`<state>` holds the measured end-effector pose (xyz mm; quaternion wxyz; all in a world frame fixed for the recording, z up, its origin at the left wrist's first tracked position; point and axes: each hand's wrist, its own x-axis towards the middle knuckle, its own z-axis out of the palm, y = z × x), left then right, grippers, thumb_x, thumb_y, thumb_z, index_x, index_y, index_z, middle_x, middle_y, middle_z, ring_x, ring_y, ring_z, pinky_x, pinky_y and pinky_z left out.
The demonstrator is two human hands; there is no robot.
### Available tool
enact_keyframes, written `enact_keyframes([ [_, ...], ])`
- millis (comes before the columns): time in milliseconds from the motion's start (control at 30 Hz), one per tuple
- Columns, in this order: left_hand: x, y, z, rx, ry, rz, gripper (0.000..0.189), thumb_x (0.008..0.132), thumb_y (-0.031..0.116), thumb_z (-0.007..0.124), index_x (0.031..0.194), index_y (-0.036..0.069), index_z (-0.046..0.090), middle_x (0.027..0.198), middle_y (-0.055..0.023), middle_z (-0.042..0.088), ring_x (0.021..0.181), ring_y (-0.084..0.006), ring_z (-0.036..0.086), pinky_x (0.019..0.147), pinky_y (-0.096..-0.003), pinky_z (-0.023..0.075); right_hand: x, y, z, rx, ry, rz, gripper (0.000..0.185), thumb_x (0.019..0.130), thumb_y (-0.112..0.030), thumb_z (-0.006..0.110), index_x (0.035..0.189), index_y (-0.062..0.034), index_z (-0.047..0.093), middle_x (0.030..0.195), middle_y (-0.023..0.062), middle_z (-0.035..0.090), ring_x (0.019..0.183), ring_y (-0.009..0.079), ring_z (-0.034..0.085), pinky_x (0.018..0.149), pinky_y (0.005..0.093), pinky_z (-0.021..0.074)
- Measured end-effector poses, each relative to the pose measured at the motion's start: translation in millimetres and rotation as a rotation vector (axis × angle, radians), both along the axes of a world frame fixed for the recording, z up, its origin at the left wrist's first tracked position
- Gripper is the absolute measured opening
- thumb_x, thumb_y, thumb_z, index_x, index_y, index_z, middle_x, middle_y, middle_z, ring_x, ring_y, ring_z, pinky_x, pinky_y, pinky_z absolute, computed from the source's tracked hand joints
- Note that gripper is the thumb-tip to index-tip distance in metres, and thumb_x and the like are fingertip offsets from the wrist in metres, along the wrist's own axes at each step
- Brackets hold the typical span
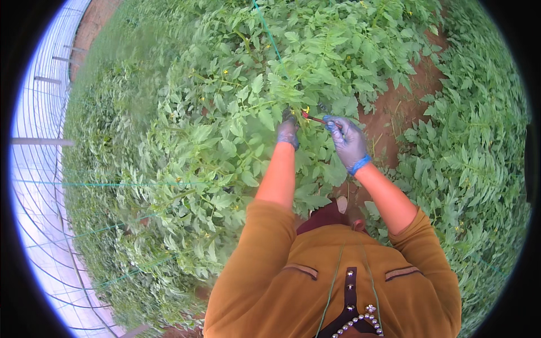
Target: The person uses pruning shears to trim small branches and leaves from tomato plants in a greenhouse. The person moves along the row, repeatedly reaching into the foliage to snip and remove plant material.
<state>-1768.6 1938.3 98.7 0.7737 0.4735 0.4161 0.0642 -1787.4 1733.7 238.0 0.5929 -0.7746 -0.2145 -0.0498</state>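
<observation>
My right hand (350,143), in a thin blue glove, grips a slim dark stick-like tool (317,120), perhaps a small brush. The tool's red tip points left and touches or nearly touches yellow tomato flowers (307,110). Just left of that tip, my gloved left hand (288,131) reaches into the foliage of a tomato plant (266,118). Its fingertips look dark and are partly lost among the leaves, so what they hold cannot be made out.
Dense tomato rows stand on both sides, with a strip of reddish soil (391,114) at right. A green support string (268,31) runs down to the plant ahead. Along the left curves the ribbed plastic greenhouse wall (38,169), with more strings (127,184) stretching from it.
</observation>
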Motion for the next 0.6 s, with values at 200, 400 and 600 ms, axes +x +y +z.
enact_keyframes([
  [200, 6.2, 4.9, -36.2, -0.077, -0.071, 0.12, 0.044, 0.09, 0.02, 0.063, 0.131, 0.011, 0.052, 0.113, -0.0012, 0.061, 0.096, -0.0123, 0.057, 0.083, -0.0285, 0.0459, 23.3, 29.0, -18.0, -0.098, 0.004, 0.05, 0.015, 0.094, -0.011, 0.059, 0.108, -0.0051, 0.064, 0.089, 0.0071, 0.068, 0.079, 0.0135, 0.063, 0.073, 0.0282, 0.0502],
  [400, -1.7, 13.5, -51.7, 0.128, 0.086, -0.056, 0.065, 0.088, 0.016, 0.068, 0.144, 0.009, 0.036, 0.126, -0.0053, 0.056, 0.1, -0.014, 0.059, 0.086, -0.0294, 0.048, 25.8, 46.2, -24.6, -0.179, -0.017, -0.002, 0.016, 0.091, -0.015, 0.061, 0.105, -0.008, 0.065, 0.091, 0.0137, 0.067, 0.081, 0.0282, 0.066, 0.073, 0.0361, 0.0521],
  [600, -1.7, 15.2, -67.5, -0.035, -0.086, -0.038, 0.065, 0.091, 0.021, 0.066, 0.146, 0.009, 0.033, 0.129, -0.0052, 0.055, 0.103, -0.0139, 0.058, 0.089, -0.0281, 0.0472, 22.7, 49.5, -26.4, -0.142, 0.013, -0.009, 0.016, 0.092, -0.018, 0.061, 0.105, -0.0095, 0.066, 0.09, 0.0135, 0.067, 0.081, 0.0286, 0.065, 0.074, 0.0368, 0.0516],
])
